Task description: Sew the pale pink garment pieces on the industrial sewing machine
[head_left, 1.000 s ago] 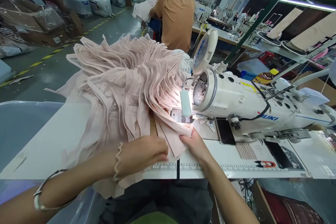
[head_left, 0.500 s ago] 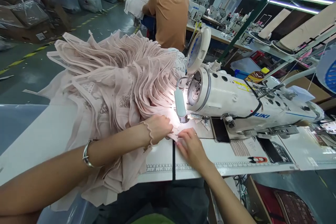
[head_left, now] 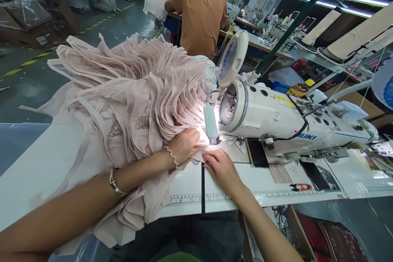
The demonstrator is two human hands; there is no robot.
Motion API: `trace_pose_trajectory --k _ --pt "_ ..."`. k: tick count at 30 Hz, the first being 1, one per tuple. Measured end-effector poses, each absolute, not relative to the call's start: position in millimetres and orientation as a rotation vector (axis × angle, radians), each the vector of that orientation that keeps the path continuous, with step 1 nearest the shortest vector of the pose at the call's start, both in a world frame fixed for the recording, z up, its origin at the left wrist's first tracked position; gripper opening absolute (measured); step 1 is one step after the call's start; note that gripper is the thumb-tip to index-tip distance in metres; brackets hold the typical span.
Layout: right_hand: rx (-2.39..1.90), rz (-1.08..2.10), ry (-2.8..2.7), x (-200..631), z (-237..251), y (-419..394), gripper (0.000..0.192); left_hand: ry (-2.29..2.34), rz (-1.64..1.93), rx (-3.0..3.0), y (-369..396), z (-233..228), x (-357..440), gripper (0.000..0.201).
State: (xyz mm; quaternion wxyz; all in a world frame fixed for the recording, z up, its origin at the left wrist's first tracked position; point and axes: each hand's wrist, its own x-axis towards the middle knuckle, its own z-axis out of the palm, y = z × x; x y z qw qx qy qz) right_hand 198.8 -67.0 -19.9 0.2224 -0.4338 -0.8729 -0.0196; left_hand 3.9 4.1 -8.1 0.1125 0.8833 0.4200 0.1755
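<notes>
Pale pink garment pieces (head_left: 144, 102) with lace insets lie heaped in folds on the left of the table and hang over its front edge. My left hand (head_left: 183, 146) has its fingers curled onto a piece of that fabric, just left of the needle area of the sewing machine (head_left: 260, 108). The lit lamp (head_left: 210, 120) hides part of the needle area. Close to the front of the machine's bed, my right hand (head_left: 223, 172) rests with fingers bent and thumb a little apart. I see no fabric between its fingers.
Red thread snips (head_left: 301, 187), a dark phone-like slab (head_left: 258, 152) and thin pink strips (head_left: 280, 174) lie right of my hands. A measuring scale (head_left: 186, 199) runs along the front edge. A co-worker in a brown shirt (head_left: 201, 16) sits beyond the machine.
My left hand has moved slightly forward with the fabric, toward the needle area. The fabric edge has left my right fingers, which stay about where they were. The co-worker has shifted.
</notes>
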Motion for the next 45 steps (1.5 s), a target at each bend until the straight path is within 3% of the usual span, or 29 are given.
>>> trace_pose_trajectory --k 6,9,13,17,23,29,36,41,45 --pt "-1.141 -0.415 -2.482 186 -26 -68 0.029 1.029 0.534 2.866 3 -14 4 0.005" --pt "-1.132 -0.466 -2.458 183 -28 -68 0.033 0.969 0.483 3.087 3 -14 3 0.018" --pt "-1.061 -0.426 -2.432 188 -25 -67 0.024 0.932 0.578 3.215 5 -11 -3 0.025" --pt "-1.029 -0.399 -2.415 199 -22 -66 0.018 0.638 0.588 3.18 1 -15 -9 0.019" --pt "-1.071 -0.347 -2.352 216 -24 -65 0.023 0.736 0.583 3.212 2 -18 -7 0.02" --pt "-1.141 -0.118 -2.471 237 -22 -66 0.026 0.406 0.621 3.349 -11 -21 13 0.029" --pt "-1.694 -0.533 -2.202 259 -22 -42 0.026 1.131 0.397 3.407 -50 -35 40 0.031" --pt "-1.511 -0.45 -2.367 245 -27 -37 0.03 1.302 0.352 3.214 -36 -26 30 0.036" --pt "-1.402 -0.344 -2.363 226 -28 -42 0.023 1.137 0.425 3.212 -27 -26 23 0.034"
